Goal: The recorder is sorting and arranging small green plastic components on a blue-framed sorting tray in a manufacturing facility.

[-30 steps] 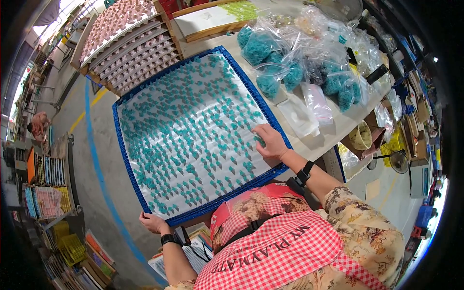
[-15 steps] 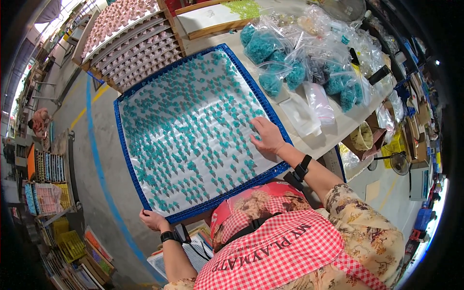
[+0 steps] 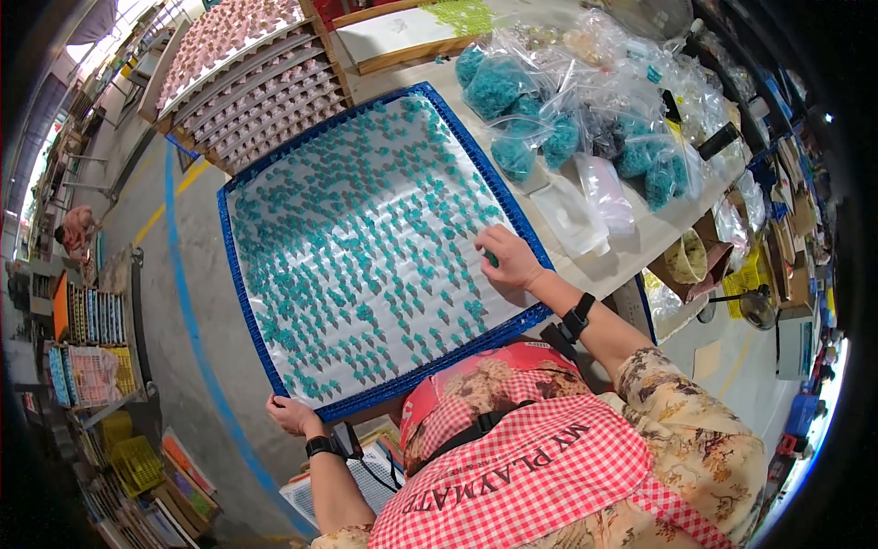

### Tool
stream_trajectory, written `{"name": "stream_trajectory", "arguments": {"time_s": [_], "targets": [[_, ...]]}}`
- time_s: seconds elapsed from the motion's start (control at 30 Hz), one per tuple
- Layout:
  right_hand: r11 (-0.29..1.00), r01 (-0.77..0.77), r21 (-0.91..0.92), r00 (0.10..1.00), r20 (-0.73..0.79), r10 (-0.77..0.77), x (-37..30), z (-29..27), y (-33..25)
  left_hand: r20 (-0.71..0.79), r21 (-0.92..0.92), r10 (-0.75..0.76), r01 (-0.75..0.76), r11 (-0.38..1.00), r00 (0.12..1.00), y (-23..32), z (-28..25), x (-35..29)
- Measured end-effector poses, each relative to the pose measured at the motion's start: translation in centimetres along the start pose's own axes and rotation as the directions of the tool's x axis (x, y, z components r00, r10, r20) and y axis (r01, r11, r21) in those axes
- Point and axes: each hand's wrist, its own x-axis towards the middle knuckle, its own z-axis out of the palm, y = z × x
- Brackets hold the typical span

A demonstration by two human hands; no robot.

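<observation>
A blue-rimmed tray (image 3: 240, 284) lies tilted in front of me, lined with a white sheet (image 3: 370, 285) that bears rows of small teal pieces (image 3: 364, 314) throwing dark shadows. My left hand (image 3: 293, 415) is closed around the tray's near left corner. Over the right side of the sheet is my right hand (image 3: 508, 258), its fingers curled in. A small teal piece (image 3: 491, 260) shows between those fingers; its exact shape is partly hidden.
Clear bags of teal pieces (image 3: 498, 87) crowd the table (image 3: 631, 240) on the right, beside white packets (image 3: 569, 218). Stacked trays of pink pieces (image 3: 247, 87) stand beyond the blue tray. Shelves and a yellow basket (image 3: 135, 465) are at lower left.
My right hand's fingers have curled in, and a teal piece now shows among them. My left hand stays on the tray corner.
</observation>
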Motion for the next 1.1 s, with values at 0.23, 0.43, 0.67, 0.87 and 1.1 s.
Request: {"name": "stream_trajectory", "arguments": {"time_s": [0.23, 0.43, 0.67, 0.87, 1.1], "targets": [[0.990, 0.143, 0.018, 0.965, 0.219, -0.144, -3.0, -1.7, -0.8, -0.009, 0.005, 0.024, -0.024, 1.000, 1.000, 0.2, 0.1, 0.0], [0.949, 0.316, 0.003, 0.937, 0.155, -0.312, -3.5, -2.0, -3.3, 0.000, 0.007, 0.001, -0.001, 1.000, 1.000, -0.2, 0.5, 0.3], [0.933, 0.345, 0.105, 0.888, 0.286, -0.360, -4.3, -1.7, -4.9, 0.004, -0.001, 0.009, -0.009, 1.000, 1.000, 0.1, 0.1, 0.0], [0.864, 0.497, 0.080, 0.817, 0.292, -0.497, -5.3, 0.1, -3.6, 0.012, 0.017, -0.017, 0.016, 1.000, 1.000, 0.5, 0.1, -0.1], [0.962, 0.259, 0.084, 0.936, 0.222, -0.272, -5.2, -0.5, -4.0, 0.006, 0.021, -0.007, 0.007, 1.000, 1.000, 0.0, 0.3, 0.1]]}}
